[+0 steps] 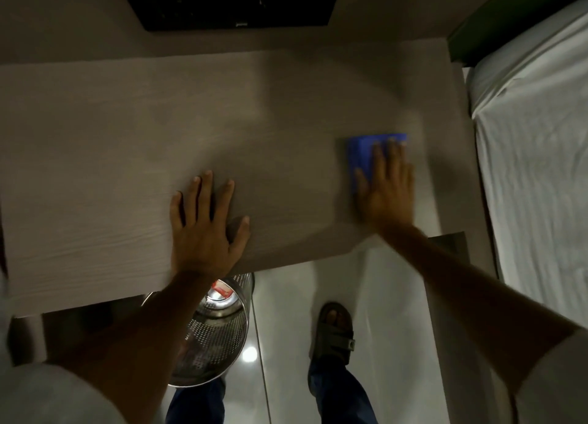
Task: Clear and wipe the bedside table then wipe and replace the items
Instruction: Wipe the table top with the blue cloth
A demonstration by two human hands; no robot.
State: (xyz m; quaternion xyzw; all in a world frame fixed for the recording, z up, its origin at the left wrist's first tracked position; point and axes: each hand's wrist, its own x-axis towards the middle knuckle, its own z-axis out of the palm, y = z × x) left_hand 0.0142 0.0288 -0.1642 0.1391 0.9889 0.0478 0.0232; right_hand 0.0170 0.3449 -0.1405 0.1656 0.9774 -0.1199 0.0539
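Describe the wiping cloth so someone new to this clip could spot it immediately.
Start at the pale wood-grain table; go to its end beside the white bed. There the right hand presses flat on the cloth, the only bright blue thing in view.

the table (95, 156) is a pale wood-grain top spanning the left and middle of the frame, its near edge slanting down to the left. the blue cloth (362, 156), folded flat, lies on its right part, right of centre.
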